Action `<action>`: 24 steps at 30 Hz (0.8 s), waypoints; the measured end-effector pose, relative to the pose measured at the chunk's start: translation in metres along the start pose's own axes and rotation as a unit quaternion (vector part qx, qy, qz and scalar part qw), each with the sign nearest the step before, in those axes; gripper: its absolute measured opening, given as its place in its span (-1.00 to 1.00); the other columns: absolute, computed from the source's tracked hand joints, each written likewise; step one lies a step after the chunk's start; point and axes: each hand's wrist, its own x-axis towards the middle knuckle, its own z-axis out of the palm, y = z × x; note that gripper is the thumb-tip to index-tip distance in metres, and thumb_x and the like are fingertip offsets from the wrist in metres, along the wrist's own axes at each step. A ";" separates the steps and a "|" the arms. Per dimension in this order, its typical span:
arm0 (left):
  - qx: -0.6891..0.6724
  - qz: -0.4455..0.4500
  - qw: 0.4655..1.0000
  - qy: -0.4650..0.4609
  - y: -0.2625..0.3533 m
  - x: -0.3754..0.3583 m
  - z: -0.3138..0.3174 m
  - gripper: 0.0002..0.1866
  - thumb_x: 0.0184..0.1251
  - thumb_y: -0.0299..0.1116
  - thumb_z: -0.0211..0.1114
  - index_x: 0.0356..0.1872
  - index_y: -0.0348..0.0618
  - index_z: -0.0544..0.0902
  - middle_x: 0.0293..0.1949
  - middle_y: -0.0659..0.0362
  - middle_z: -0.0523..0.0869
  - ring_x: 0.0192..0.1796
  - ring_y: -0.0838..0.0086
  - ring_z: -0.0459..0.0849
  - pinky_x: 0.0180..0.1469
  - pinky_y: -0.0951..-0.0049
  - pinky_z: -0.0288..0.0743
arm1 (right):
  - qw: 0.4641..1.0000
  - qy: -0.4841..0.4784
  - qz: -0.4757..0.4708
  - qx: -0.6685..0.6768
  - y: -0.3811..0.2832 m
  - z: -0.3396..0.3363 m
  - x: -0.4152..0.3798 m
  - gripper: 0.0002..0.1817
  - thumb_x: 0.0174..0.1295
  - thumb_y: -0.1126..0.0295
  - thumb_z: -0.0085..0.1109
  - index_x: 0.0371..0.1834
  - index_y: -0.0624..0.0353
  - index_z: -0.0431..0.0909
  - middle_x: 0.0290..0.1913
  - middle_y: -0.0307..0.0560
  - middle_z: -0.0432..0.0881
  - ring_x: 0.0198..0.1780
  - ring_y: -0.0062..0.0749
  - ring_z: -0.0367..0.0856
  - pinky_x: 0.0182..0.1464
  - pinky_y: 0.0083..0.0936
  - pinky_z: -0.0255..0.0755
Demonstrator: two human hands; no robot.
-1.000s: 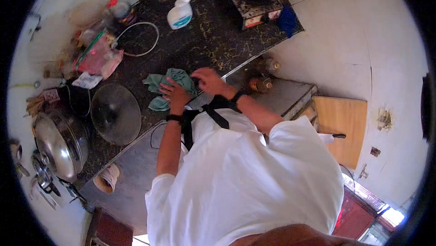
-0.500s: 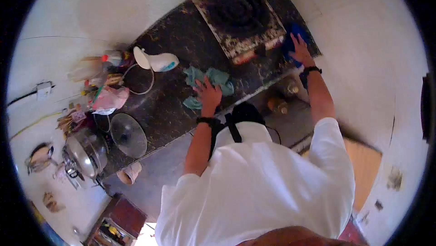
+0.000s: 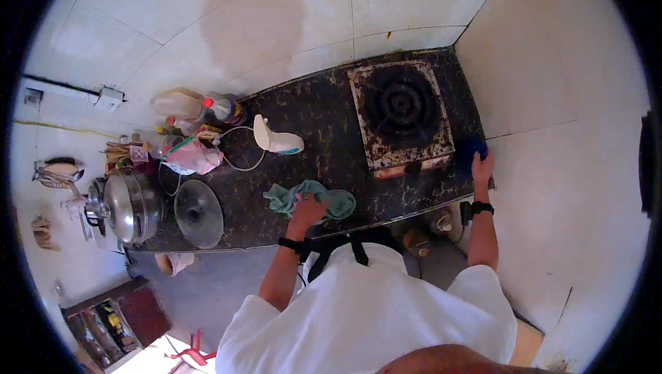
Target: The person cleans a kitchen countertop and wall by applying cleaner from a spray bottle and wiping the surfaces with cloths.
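Note:
A crumpled green cloth lies near the front edge of the dark counter. My left hand presses down on it with fingers curled into its folds. At the right end of the counter, my right hand holds a dark blue cloth, closed around its near side. That cloth sits between the stove and the right wall; part of it is hidden by the hand. The rusty, stained single-burner stove stands between the two hands, farther back.
Left of the stove is a white corded appliance. A glass lid, a steel pot, a pink bag and several bottles crowd the counter's left end. Tiled walls border the back and right.
The view has turned and shifted. My left hand has gone from spread fingers to curled ones, bunching the green cloth. My right hand has closed on the blue cloth, which looks more gathered.

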 end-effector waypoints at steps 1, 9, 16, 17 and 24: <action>-0.008 0.001 1.000 -0.001 0.021 -0.013 -0.017 -0.31 0.37 0.05 0.08 0.33 -0.30 0.32 0.24 -0.32 0.44 0.43 -0.32 0.14 0.32 -0.22 0.19 | 0.999 0.004 -0.012 0.037 -0.035 -0.015 0.017 -0.32 0.24 0.22 0.19 0.31 0.48 0.28 0.18 0.36 0.49 0.22 0.18 0.45 0.26 -0.14 0.32; -0.391 0.354 0.849 0.028 0.194 -0.022 -0.200 -0.56 0.41 -0.20 0.22 0.25 -0.06 0.44 0.12 0.19 0.61 0.01 0.49 0.63 -0.03 0.41 0.53 | 0.802 -0.078 0.014 0.592 -0.394 -0.009 0.133 -0.45 0.16 0.37 0.28 0.22 0.24 0.36 0.04 -0.10 0.56 0.05 -0.36 0.50 0.12 -0.42 0.41; -0.589 0.361 0.723 0.020 0.251 0.011 -0.340 -0.38 0.43 0.19 0.01 0.34 0.01 0.32 0.28 0.02 0.45 0.25 0.19 0.49 0.22 0.09 0.39 | 0.800 0.139 -0.426 0.399 -0.587 0.031 0.134 -0.45 -0.04 0.32 0.47 0.04 0.14 0.45 -0.05 0.10 0.46 0.05 0.04 0.41 0.12 -0.24 0.35; -0.589 0.357 0.724 0.015 0.257 0.015 -0.344 -0.38 0.43 0.19 0.01 0.34 0.01 0.32 0.28 0.02 0.45 0.25 0.19 0.49 0.22 0.09 0.39 | 0.809 0.107 -0.429 0.388 -0.592 0.030 0.129 -0.44 -0.06 0.34 0.46 0.04 0.14 0.44 -0.07 0.12 0.46 0.04 0.09 0.42 0.11 -0.22 0.36; -0.691 0.286 0.659 -0.077 0.293 0.131 -0.303 -0.43 0.39 0.20 0.06 0.23 0.06 0.38 0.21 0.07 0.48 0.20 0.24 0.45 0.21 0.08 0.35 | 0.931 -0.015 -0.307 0.199 -0.511 0.125 0.135 -0.30 -0.16 0.25 0.50 0.07 0.31 0.41 0.11 0.43 0.44 0.16 0.37 0.40 0.21 -0.09 0.36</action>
